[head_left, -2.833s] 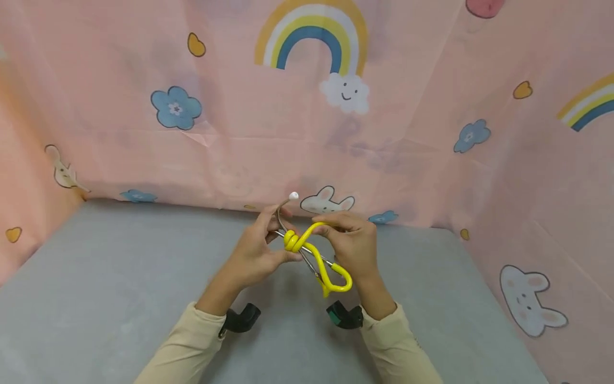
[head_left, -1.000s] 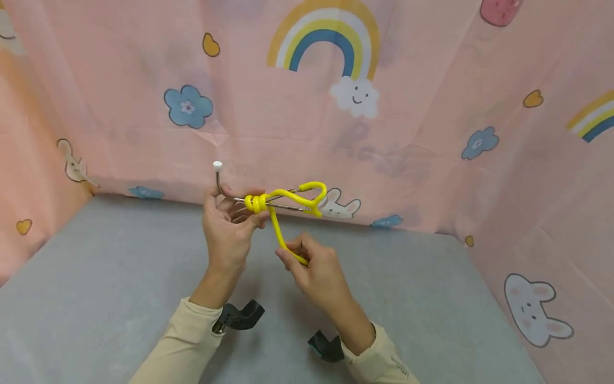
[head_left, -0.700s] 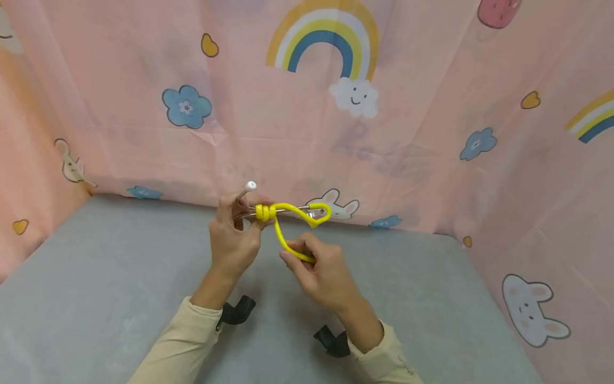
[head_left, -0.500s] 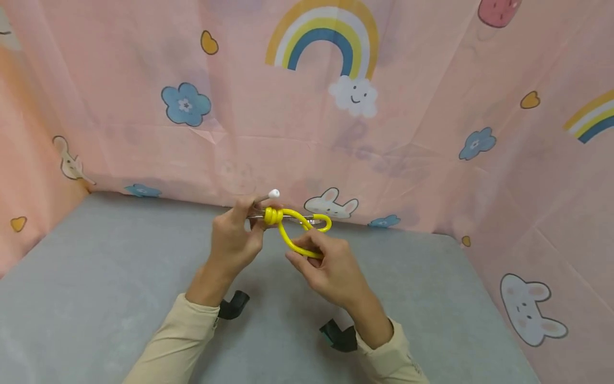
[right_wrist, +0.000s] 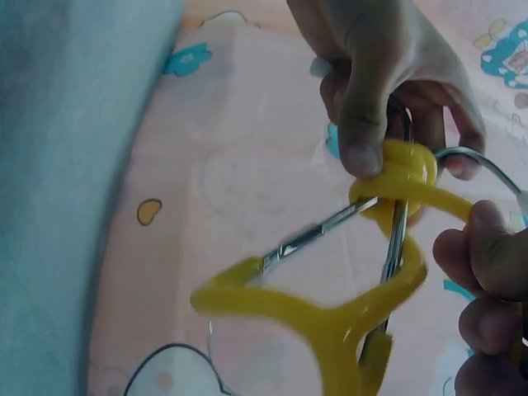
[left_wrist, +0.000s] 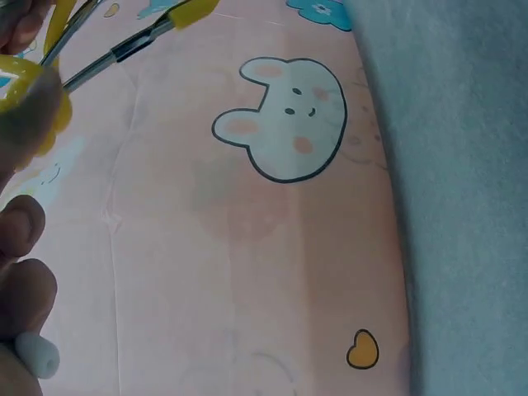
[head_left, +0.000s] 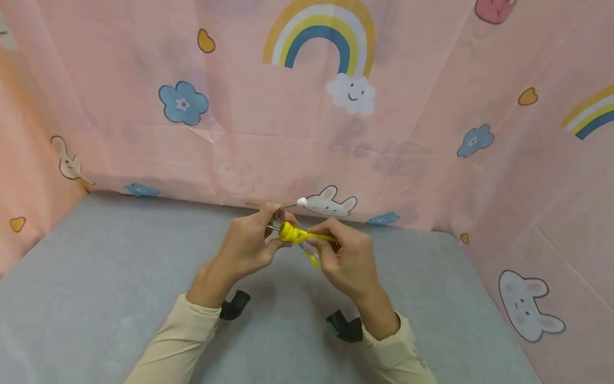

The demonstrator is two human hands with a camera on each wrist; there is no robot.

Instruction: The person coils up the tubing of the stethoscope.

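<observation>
A glossy yellow rubber-like tube (head_left: 289, 232), coiled tightly round a bent frame of shiny metal rods (right_wrist: 322, 233), is held up between both hands above the far part of the desk (head_left: 120, 277), which is grey. The left hand (head_left: 247, 242) is clamped on the coil and frame, its thumb pressing the coil; the right hand (head_left: 347, 256) pinches a length of the tube leading away from it. A small white cap (head_left: 301, 201) tips one curved rod. The right wrist view shows the tube forking into a Y and sleeving the rod ends, largely hidden by the right hand in the head view. The left wrist view catches just one sleeved end, part of the coil and the cap beside the fingertips. Behind hangs pink cloth (head_left: 268, 117) printed with rainbows, flowers and rabbits; faint bluish marks like lettering (head_left: 352, 133) on it are too pale to read. Cream sleeves (head_left: 179, 330) cover the forearms, with black elbow-shaped pieces (head_left: 235, 305) at both wrists.
</observation>
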